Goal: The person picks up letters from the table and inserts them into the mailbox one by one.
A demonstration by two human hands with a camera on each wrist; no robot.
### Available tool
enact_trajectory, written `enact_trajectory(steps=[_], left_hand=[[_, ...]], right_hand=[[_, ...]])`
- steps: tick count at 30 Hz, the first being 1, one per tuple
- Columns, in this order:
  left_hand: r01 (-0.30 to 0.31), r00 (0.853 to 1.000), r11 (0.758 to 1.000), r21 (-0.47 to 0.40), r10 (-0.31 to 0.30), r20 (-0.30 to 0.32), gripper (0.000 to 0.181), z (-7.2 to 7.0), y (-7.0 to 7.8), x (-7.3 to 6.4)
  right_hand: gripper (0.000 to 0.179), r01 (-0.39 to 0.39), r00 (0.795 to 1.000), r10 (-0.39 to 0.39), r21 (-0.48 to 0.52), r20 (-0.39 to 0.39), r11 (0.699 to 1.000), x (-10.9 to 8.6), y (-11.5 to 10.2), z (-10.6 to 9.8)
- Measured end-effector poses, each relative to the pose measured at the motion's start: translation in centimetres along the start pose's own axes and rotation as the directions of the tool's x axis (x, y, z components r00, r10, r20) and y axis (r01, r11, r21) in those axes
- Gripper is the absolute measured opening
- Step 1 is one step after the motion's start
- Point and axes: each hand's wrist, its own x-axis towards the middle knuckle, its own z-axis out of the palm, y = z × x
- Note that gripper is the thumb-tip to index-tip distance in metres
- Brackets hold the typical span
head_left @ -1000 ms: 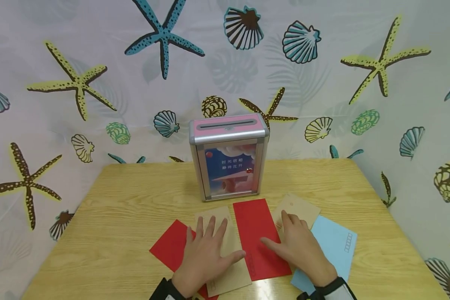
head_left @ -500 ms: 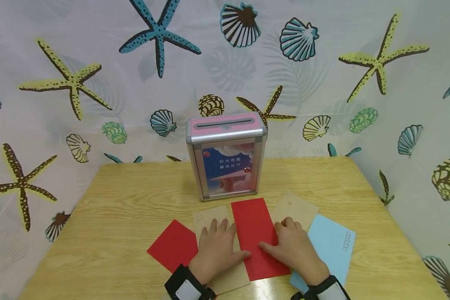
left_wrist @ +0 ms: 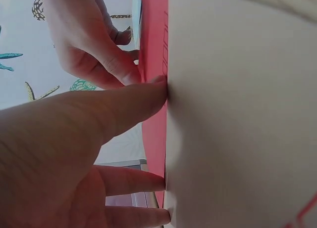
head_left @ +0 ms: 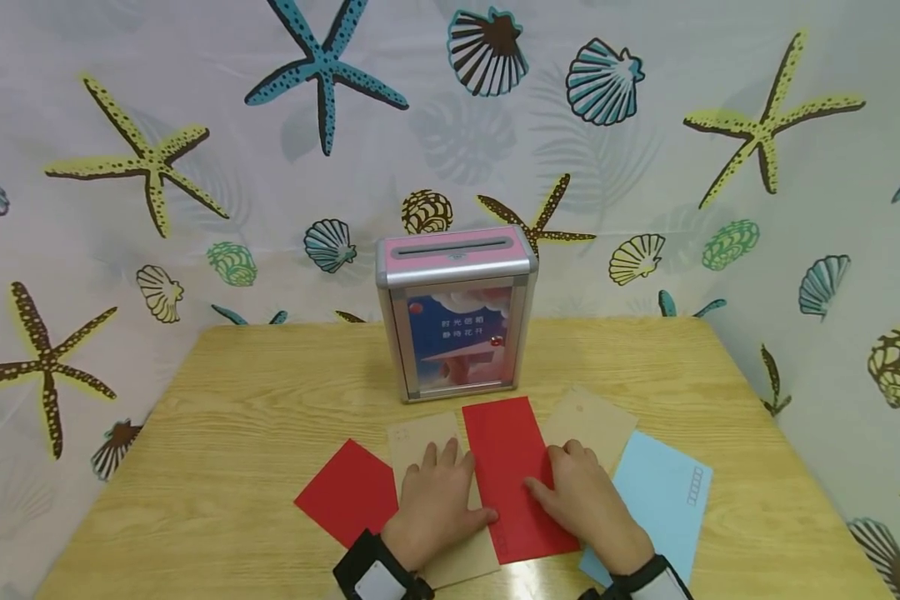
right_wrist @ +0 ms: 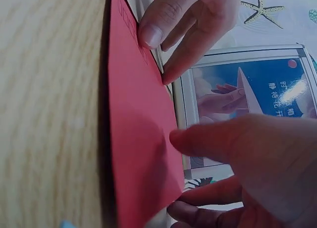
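My left hand (head_left: pixel 435 504) rests palm down, fingers spread, on a tan envelope (head_left: pixel 461 558). Its thumb reaches the left edge of a long red envelope (head_left: pixel 506 442). In the left wrist view, the thumb and fingertips of the left hand (left_wrist: pixel 74 119) touch the paper. My right hand (head_left: pixel 588 500) lies at the red envelope's right side, thumb on the red paper and fingers bent near that edge, by a second tan envelope (head_left: pixel 588 417). In the right wrist view, the right hand's (right_wrist: pixel 267 159) thumb and fingers stand apart. The red envelope lies flat.
Behind the envelopes stands a silver-framed box (head_left: pixel 457 317) with a pink top and a slot (head_left: pixel 453 247). Another red envelope (head_left: pixel 348 492) lies left, a light blue envelope (head_left: pixel 663 500) right. All rest on a wooden table (head_left: pixel 232 442) before a sea-patterned cloth (head_left: pixel 285 192).
Both hands have drawn slightly back toward the person, the left also a little to the right. The right hand's fingers have lowered toward the red envelope's edge. The envelopes have not visibly moved.
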Motion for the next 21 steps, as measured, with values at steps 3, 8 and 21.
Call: enact_trajectory(steps=[3,8,21], left_hand=[[-0.005,1.000,1.000,0.012,0.005,-0.010,0.082,0.0,0.0,-0.1],[-0.010,1.000,1.000,0.020,0.010,-0.014,0.083,0.0,-0.1,-0.1],[-0.037,0.979,0.983,-0.178,0.000,-0.203,0.041,-0.3,-2.1,0.5]], right_hand=[[0.051,-0.016,1.000,0.014,0.113,0.024,0.993,-0.1,0.0,-0.3],[0.039,-0.055,0.998,0.046,0.273,0.037,0.960,-0.7,0.0,-0.9],[0.009,-0.093,0.995,0.097,0.462,0.015,0.882,-1.6,-0.6,-2.3]])
